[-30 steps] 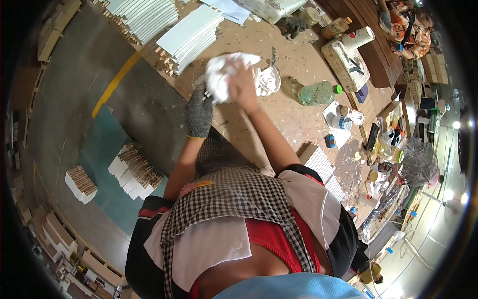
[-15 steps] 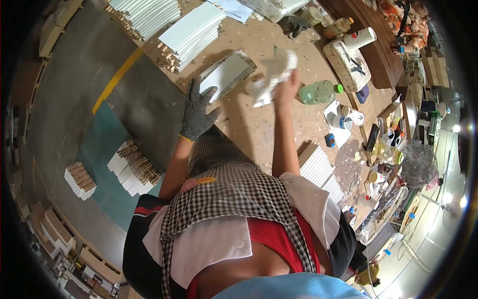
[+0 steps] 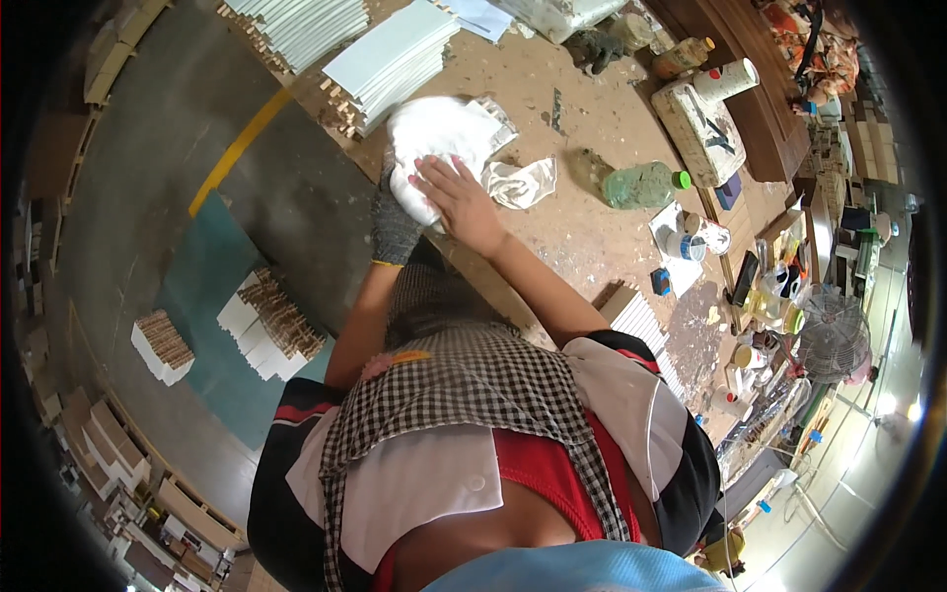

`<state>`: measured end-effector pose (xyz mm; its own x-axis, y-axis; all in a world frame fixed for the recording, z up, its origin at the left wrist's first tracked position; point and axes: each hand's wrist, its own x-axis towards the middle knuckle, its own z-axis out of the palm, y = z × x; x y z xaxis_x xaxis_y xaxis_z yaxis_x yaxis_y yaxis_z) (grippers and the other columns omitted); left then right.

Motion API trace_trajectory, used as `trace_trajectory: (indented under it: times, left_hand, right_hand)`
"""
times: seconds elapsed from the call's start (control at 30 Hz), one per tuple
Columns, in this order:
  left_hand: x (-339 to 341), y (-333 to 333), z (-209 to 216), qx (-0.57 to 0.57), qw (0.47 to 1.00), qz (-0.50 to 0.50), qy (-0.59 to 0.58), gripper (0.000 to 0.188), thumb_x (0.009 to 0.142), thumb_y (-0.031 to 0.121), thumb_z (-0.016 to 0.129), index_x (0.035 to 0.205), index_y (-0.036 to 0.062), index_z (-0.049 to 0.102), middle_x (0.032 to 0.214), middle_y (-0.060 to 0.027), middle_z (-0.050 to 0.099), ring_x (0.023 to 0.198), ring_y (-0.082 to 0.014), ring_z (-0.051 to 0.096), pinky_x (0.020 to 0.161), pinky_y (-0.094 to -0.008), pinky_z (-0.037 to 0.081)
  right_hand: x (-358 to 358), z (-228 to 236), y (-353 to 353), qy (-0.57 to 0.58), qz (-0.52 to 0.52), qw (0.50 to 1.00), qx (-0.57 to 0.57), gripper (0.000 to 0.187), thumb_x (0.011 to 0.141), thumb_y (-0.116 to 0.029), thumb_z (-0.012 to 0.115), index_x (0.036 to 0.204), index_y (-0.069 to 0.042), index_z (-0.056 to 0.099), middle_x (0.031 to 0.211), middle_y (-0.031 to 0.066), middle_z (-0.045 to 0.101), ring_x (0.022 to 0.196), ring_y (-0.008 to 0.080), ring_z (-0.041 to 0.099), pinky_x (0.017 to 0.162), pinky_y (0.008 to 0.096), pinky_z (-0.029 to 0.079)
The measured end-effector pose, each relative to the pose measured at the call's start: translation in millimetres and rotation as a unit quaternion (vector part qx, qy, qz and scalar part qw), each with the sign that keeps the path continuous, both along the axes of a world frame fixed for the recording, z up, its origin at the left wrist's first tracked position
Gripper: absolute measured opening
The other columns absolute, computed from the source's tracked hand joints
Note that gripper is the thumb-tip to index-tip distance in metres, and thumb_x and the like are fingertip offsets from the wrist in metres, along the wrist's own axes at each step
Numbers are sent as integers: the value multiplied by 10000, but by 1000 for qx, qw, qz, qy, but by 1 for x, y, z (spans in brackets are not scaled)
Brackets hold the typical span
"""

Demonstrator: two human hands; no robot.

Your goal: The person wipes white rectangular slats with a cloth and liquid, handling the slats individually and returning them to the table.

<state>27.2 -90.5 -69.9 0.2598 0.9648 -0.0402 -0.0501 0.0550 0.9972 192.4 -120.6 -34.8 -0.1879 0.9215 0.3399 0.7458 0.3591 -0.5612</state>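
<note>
A white cloth (image 3: 434, 123) is spread over the pale board at the table's near left edge, hiding nearly all of it. My bare right hand (image 3: 462, 205) lies on the cloth with its fingers stretched out and apart. Beside it, at the edge of the table, is my left hand (image 3: 397, 222) in a dark grey glove; the cloth covers its fingers. From under the cloth's far side sticks out the end of a stained support (image 3: 501, 120). A second white cloth (image 3: 523, 184), crumpled, lies just right of my right hand.
Stacks of white boards (image 3: 395, 59) stand at the table's far left. To the right are a green-capped bottle (image 3: 641, 185), a stained white container (image 3: 702, 133) and a tub (image 3: 683, 247). More white pieces (image 3: 636, 321) lie near my right elbow. Further stacks (image 3: 271, 326) sit on the floor.
My right hand has swung left with the white cloth and laid it over the board. My gloved left hand's fingers, spread at the board before, are now covered by the cloth.
</note>
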Motion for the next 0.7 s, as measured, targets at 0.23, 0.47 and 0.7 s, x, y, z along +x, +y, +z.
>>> trace_trajectory:
  times: [0.23, 0.47, 0.7]
  left_hand:
    - [-2, 6, 0, 143, 973, 32, 176, 1021, 774, 242, 873, 1550, -24, 265, 1328, -210, 627, 1179, -325, 633, 997, -409, 526]
    - [5, 5, 12, 104, 986, 19, 131, 970, 804, 1, 827, 1576, 19, 241, 1357, -197, 597, 1188, -251, 628, 952, -381, 566]
    - [-1, 4, -2, 174, 941, 34, 287, 947, 810, 87, 838, 1559, -7, 267, 1415, -218, 578, 1222, -287, 618, 996, -398, 535]
  right_hand:
    - [25, 23, 13, 101, -156, 977, -101, 549, 782, -25, 699, 1325, -54, 623, 1503, 156, 512, 1387, 365, 485, 1193, 503, 340]
    - [60, 1, 26, -72, -118, 989, 50, 384, 886, -31, 619, 1265, -70, 672, 1459, 136, 572, 1369, 339, 513, 1187, 526, 350]
    - [41, -45, -8, -166, 11, 981, 104, 502, 855, -91, 713, 1350, -112, 630, 1478, 119, 556, 1366, 257, 532, 1153, 442, 419]
